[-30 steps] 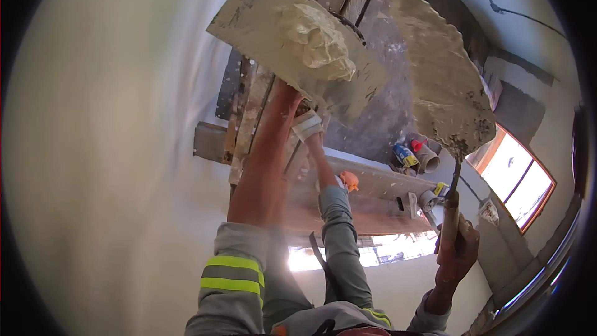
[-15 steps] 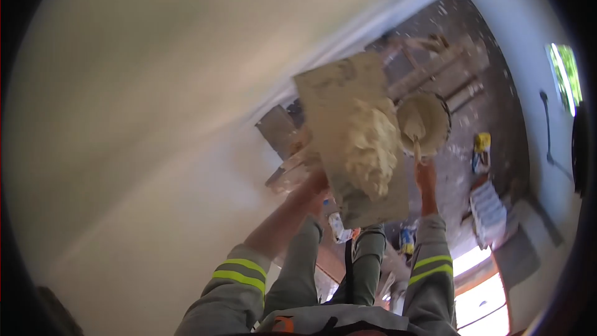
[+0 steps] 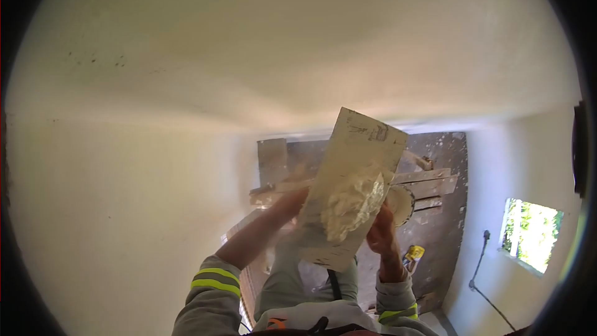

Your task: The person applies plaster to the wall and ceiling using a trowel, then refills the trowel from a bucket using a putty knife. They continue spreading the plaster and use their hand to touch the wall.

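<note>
The plaster (image 3: 351,202) is cream, the board (image 3: 364,140) grey-beige, the sleeve (image 3: 214,286) grey with neon-yellow bands, the floor (image 3: 444,155) dark, white-speckled

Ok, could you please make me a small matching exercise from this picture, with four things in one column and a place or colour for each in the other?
Things:
1 plaster
2 window
3 sleeve band
4 left hand

Descriptions:
a yellow
b at the left edge of the board
c heaped on the board
d far right, in the wall

Pairs: 1c, 2d, 3a, 4b.
</note>
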A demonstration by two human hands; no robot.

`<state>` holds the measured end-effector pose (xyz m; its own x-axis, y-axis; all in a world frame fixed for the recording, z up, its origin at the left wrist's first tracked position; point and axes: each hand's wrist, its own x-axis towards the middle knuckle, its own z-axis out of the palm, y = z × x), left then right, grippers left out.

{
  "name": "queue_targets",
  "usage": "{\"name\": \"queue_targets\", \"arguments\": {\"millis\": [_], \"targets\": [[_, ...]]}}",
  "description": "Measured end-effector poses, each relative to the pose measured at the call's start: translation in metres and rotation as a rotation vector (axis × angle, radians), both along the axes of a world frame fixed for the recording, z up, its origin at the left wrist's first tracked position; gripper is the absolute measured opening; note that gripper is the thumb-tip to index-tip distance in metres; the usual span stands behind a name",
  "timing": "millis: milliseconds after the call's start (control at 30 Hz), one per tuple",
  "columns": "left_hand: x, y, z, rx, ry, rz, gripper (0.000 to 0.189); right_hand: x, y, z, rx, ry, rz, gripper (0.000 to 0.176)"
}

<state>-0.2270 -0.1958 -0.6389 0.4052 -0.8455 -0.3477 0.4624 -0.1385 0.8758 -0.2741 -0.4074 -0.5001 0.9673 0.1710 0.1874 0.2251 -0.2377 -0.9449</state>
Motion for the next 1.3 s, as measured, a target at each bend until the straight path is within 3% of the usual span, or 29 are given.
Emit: {"name": "queue_targets", "arguments": {"millis": [100, 267, 367, 567, 633, 900, 967, 1033, 1133, 1200, 1300], "targets": [[0.01, 0.022, 0.017, -0.026, 0.001, 0.021, 0.045, 0.008, 0.024, 0.02, -0.028, -0.004, 0.088, 0.036], [0.024, 0.057, 0.041, -0.047, -0.007, 0.029, 0.045, 0.018, 0.071, 0.035, 0.025, 0.002, -0.01, 0.037], [0.028, 0.083, 0.054, -0.053, -0.014, 0.044, 0.045, 0.026, 0.095, 0.052, 0.118, -0.036, 0.016, 0.029], [0.027, 0.145, 0.07, -0.055, -0.018, 0.099, 0.045, 0.047, 0.117, 0.075, 0.032, -0.138, 0.101, 0.026], [0.028, 0.162, 0.072, -0.059, -0.018, 0.115, 0.045, 0.057, 0.12, 0.076, 0.304, 0.019, 0.144, 0.028], [0.032, 0.181, 0.068, -0.074, -0.011, 0.207, 0.044, 0.073, 0.117, 0.03, 0.608, 0.295, 0.228, 0.043], [0.027, 0.187, 0.071, -0.051, -0.026, 0.279, 0.044, 0.079, 0.104, 0.017, 0.418, 0.19, 0.218, 0.047], [0.017, 0.195, 0.076, -0.012, -0.063, 0.361, 0.044, 0.086, 0.091, 0.003, 0.472, 0.201, 0.267, 0.052], [-0.003, 0.205, 0.085, 0.065, -0.171, 0.445, 0.044, 0.077, 0.085, -0.036, 0.319, 0.106, 0.311, 0.06], [-0.008, 0.217, 0.083, 0.115, -0.265, 0.424, 0.042, 0.071, 0.094, -0.04, 0.542, 0.258, 0.34, 0.068], [-0.015, 0.239, 0.063, 0.227, -0.246, 0.388, 0.041, 0.063, 0.115, -0.044, 1.238, 0.79, 0.364, 0.075]]}}
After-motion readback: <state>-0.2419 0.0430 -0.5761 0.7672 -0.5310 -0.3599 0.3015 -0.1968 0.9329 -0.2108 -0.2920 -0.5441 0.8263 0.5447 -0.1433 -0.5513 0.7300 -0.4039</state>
